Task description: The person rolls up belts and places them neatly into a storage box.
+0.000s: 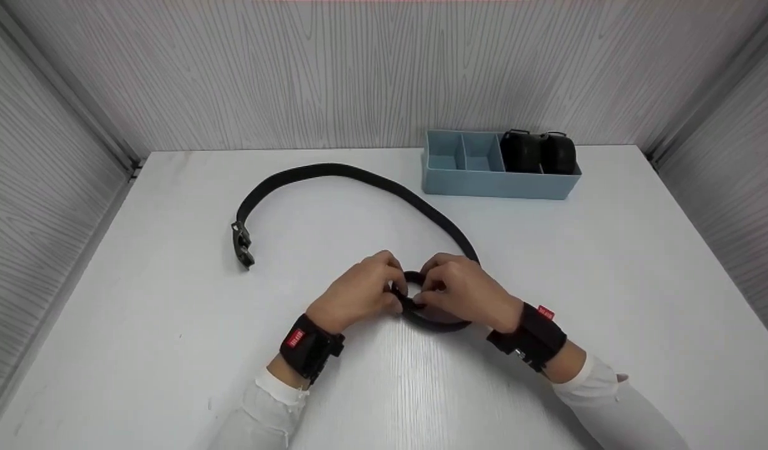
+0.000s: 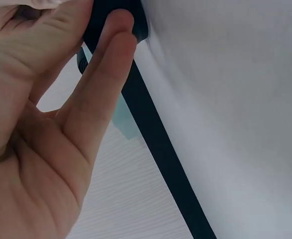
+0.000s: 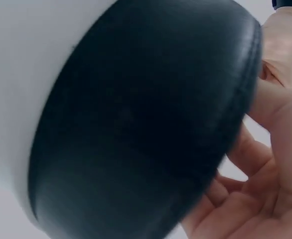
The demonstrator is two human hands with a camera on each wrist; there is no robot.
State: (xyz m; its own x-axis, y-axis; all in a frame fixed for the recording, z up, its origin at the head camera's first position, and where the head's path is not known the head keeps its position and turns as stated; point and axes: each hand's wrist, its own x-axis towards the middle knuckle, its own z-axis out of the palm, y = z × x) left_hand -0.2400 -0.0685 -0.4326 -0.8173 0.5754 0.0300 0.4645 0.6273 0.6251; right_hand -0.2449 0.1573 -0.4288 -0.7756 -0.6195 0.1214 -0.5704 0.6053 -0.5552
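Observation:
A black belt [image 1: 334, 170] lies in a wide arc across the white table, its buckle [image 1: 241, 240] at the left. Its near end curls into a loose coil [image 1: 437, 325] standing on edge between both hands. My left hand [image 1: 361, 289] pinches the coil's left side between thumb and fingers. From the right, my right hand [image 1: 464, 291] pinches the inner turn of the strap. In the left wrist view, the left fingers [image 2: 98, 92] lie against the belt [image 2: 161, 154]. The coil's broad outer face [image 3: 141, 119] fills much of the right wrist view, beside the right hand [image 3: 280, 164].
Toward the back right of the table stands a blue compartment box [image 1: 496, 185]. Two black rolled belts [image 1: 537, 153] with metal buckles sit upright in its right compartments. Grey wood-grain panels [image 1: 296, 81] enclose the table at the back and sides.

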